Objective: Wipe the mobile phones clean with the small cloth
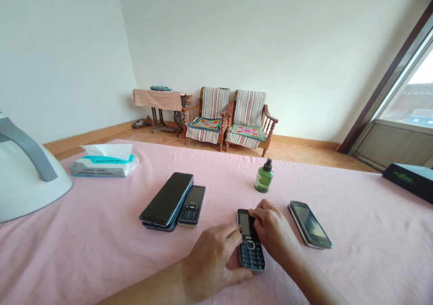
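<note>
A black keypad phone (251, 246) lies face up on the pink tablecloth, its screen end pointing away from me. My left hand (216, 255) grips its left side, fingertips at the screen's edge and thumb by the bottom corner. With closed fingers, my right hand (269, 224) holds the upper right edge, covering part of the screen. To the right lies a touchscreen phone (311, 226) with a silver rim. On the left, a large black smartphone (167, 199) tops a stack of phones, and a slim dark keypad phone (192, 205) rests right beside the stack.
A green spray bottle (264, 177) stands beyond my hands. Further left are a tissue pack (103, 163) and a white object with a grey handle (32, 178). A black box (407, 181) sits at the right edge. Two wooden armchairs (249, 115) stand past the pink-covered table (216, 169).
</note>
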Available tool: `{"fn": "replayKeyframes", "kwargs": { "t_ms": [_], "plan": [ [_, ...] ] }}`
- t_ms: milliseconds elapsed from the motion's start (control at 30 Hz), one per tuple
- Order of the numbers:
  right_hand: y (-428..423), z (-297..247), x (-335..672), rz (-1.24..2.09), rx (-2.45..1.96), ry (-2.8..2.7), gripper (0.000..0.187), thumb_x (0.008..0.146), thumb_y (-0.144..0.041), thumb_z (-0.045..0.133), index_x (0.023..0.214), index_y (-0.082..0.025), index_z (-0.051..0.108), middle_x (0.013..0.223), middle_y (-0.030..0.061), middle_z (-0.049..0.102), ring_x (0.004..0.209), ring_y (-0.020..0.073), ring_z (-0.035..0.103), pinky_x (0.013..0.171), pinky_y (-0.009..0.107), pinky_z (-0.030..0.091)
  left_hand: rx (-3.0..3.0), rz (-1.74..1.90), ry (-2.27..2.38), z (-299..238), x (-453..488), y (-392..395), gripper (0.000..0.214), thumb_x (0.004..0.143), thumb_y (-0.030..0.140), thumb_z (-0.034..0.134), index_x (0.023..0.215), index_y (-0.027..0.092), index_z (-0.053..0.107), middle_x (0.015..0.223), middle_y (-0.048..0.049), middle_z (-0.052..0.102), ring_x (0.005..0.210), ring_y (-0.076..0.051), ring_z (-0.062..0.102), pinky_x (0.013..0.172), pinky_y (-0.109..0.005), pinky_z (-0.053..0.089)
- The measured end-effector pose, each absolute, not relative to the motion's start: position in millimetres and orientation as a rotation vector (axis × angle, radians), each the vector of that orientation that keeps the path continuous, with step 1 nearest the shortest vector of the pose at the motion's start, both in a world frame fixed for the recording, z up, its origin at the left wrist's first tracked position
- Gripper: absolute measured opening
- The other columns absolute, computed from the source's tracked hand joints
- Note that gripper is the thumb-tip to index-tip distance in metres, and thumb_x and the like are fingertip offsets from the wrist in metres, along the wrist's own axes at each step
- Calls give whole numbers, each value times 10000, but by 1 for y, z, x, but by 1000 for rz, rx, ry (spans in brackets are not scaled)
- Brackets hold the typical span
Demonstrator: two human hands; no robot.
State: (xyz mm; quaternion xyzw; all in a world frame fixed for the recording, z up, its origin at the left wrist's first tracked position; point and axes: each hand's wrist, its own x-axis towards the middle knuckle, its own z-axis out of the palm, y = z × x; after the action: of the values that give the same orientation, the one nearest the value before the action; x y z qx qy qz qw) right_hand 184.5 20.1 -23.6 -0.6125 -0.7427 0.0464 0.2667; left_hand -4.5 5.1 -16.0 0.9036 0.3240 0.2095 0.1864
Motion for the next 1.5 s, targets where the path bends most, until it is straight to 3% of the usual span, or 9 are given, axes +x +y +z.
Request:
{"fn": "replayKeyframes", "kwargs": {
  "t_ms": [367, 533, 700, 900, 1067, 1300, 1500],
  "plan": [
    [7, -18, 193, 318, -1607, -2063, 295, 793, -32, 427, 664, -180, 647, 731, 16, 536, 656, 130, 553, 605, 231, 392, 2555, 563, 899, -13, -5, 4, 493, 664, 371, 809, 1063, 173, 597, 1147, -71, 620, 1006, -247, 598, 914, -353, 465],
    [10, -18, 194, 262, -1603, -2011, 283, 795, -28, 429, 710, -164, 662, 749, 27, 540, 694, 140, 555, 635, 237, 392, 2559, 598, 919, -14, -4, 4, 469, 649, 360, 822, 1018, 169, 604, 1129, -72, 629, 991, -245, 602, 900, -356, 473],
    [10, -15, 196, 344, -1560, -2071, 284, 783, -26, 444, 597, -166, 607, 685, 5, 534, 638, 117, 541, 607, 221, 369, 2566, 585, 906, -15, -5, 5, 473, 651, 357, 818, 1028, 168, 602, 1143, -74, 624, 1014, -251, 600, 908, -359, 473],
    [17, -20, 196, 283, -1622, -2019, 262, 771, -21, 440, 646, -162, 623, 739, 20, 536, 686, 127, 548, 622, 229, 360, 2563, 602, 906, -17, -5, 5, 420, 665, 340, 810, 988, 169, 603, 1134, -72, 627, 1002, -243, 604, 906, -344, 472],
    [11, -13, 195, 282, -1650, -2043, 258, 736, -10, 450, 565, -163, 568, 706, 16, 523, 661, 129, 533, 629, 242, 357, 2549, 576, 906, -13, -5, 4, 467, 655, 352, 820, 1025, 172, 599, 1138, -64, 621, 1000, -242, 602, 907, -345, 471],
    [13, -13, 177, 172, -1574, -2110, 287, 784, -8, 435, 773, -180, 664, 828, 49, 548, 798, 169, 521, 730, 263, 390, 2518, 547, 921, -10, -4, 4, 405, 663, 312, 815, 984, 184, 602, 1036, -33, 630, 928, -224, 603, 847, -310, 485],
    [16, -16, 179, 229, -1561, -2061, 280, 746, 13, 459, 768, -166, 673, 802, 45, 546, 779, 166, 515, 738, 268, 400, 2514, 570, 901, -14, -4, 5, 440, 650, 322, 827, 1000, 183, 599, 1058, -33, 626, 929, -220, 598, 866, -308, 471]
  ]
}}
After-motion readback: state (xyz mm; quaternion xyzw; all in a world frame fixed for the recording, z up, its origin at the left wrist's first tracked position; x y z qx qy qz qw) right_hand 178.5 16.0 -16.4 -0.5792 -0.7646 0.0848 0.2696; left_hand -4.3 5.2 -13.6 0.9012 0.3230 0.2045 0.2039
